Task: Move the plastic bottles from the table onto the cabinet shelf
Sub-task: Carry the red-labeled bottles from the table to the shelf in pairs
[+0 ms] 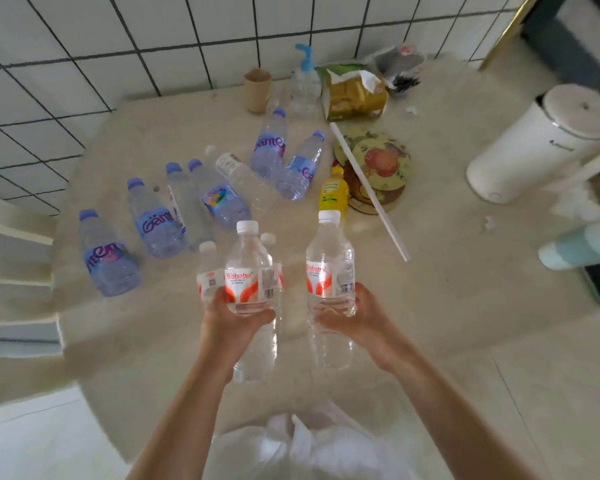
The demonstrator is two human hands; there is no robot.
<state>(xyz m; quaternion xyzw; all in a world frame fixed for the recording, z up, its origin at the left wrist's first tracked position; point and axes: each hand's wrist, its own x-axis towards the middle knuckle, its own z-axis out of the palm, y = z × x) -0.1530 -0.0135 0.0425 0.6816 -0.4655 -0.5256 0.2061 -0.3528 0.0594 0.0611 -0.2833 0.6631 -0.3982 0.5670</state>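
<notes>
White-tiled wall backs the table [430,306]. Left hand [232,323] grasps one upright clear bottle [248,271]; right hand [354,317] grasps another [330,268]. Both long axes vertical. Remaining blue-capped bottles [160,223] lie far-left, nearer the left hand.

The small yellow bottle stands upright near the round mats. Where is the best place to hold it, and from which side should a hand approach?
Grip the yellow bottle around its middle, below the cap, probably with the fingers wrapping from the near side. It stands upright, the round mats crowd it behind and to the right, and the table in front of it is open.
</notes>
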